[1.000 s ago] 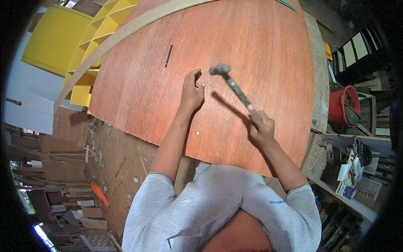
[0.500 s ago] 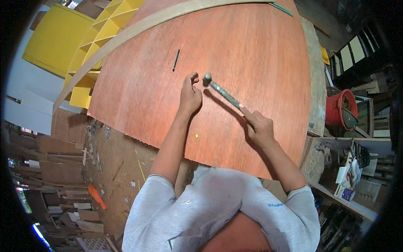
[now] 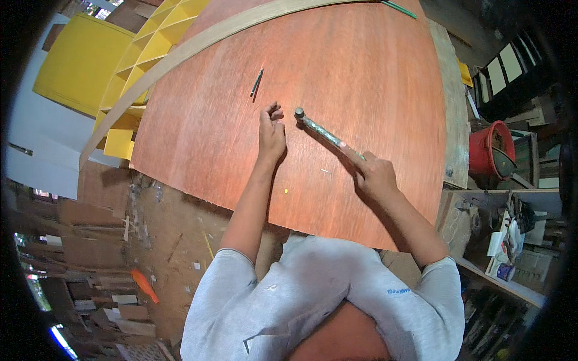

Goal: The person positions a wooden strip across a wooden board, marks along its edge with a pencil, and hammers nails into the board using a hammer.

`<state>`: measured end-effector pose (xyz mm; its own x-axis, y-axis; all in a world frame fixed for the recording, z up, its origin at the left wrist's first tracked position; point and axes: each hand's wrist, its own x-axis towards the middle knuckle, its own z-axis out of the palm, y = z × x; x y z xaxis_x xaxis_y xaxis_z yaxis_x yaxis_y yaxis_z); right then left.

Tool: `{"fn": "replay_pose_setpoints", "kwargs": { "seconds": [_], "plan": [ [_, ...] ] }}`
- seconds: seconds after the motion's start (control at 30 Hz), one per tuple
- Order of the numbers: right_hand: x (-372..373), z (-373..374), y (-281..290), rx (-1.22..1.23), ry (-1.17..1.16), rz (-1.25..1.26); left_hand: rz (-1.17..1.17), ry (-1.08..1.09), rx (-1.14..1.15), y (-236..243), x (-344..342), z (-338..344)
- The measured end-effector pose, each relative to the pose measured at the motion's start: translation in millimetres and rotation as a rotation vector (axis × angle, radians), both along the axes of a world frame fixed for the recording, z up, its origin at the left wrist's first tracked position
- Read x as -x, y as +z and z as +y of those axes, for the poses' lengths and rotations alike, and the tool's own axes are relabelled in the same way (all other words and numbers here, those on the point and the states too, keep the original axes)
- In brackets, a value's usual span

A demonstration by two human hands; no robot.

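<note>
My right hand [image 3: 377, 175] is closed round the handle of a hammer [image 3: 323, 132], index finger stretched along it. The hammer's head is down at the reddish plywood sheet [image 3: 367, 72], close to its own shadow; whatever lies under it is hidden. Just left of the hammer head, my left hand [image 3: 273, 135] rests on its side on the sheet. Its fingers are loosely curled and apart, and I see nothing in them. A dark pencil [image 3: 257, 83] lies on the plywood beyond the left hand.
A long pale wood strip [image 3: 198, 40] crosses the sheet's far left side. Beyond it stands a yellow compartmented shelf [image 3: 142, 57]. Green sticks [image 3: 400, 9] lie at the far edge. On the right are a red bucket [image 3: 481, 150] and a cluttered bench [image 3: 524, 283].
The hammer head has come down closer to the plywood, and its shadow has drawn nearer. The pencil has turned slightly. My left hand has stayed almost in place.
</note>
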<state>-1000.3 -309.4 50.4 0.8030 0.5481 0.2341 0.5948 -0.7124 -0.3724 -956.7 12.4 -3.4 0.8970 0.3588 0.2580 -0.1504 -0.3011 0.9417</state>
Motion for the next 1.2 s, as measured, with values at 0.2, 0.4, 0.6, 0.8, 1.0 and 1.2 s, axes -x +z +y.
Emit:
{"fn": "replay_pose_setpoints", "kwargs": {
  "seconds": [0.2,0.4,0.6,0.8,1.0,1.2],
  "plan": [
    [7.5,-1.8,6.2,-0.002,-0.052,0.02,-0.048,0.099,0.047,0.9,10.0,-3.2],
    [17.3,-14.9,-11.4,-0.278,-0.176,0.028,0.016,-0.433,-0.538,56.0,67.4,-51.6],
    [45.8,-26.4,-14.1,-0.52,-0.404,0.048,0.009,-0.606,-0.805,63.4,85.2,-54.7],
    [50.2,1.0,-10.3,-0.485,-0.347,0.024,-0.11,-0.654,-0.962,49.4,79.8,-60.2],
    [30.7,98.3,8.6,-0.324,-0.192,-0.012,0.161,-0.252,-0.357,34.0,79.7,44.2],
    [30.0,169.7,-11.2,-0.116,-0.143,0.019,0.091,0.016,-0.335,38.8,31.9,175.9]
  ]
}}
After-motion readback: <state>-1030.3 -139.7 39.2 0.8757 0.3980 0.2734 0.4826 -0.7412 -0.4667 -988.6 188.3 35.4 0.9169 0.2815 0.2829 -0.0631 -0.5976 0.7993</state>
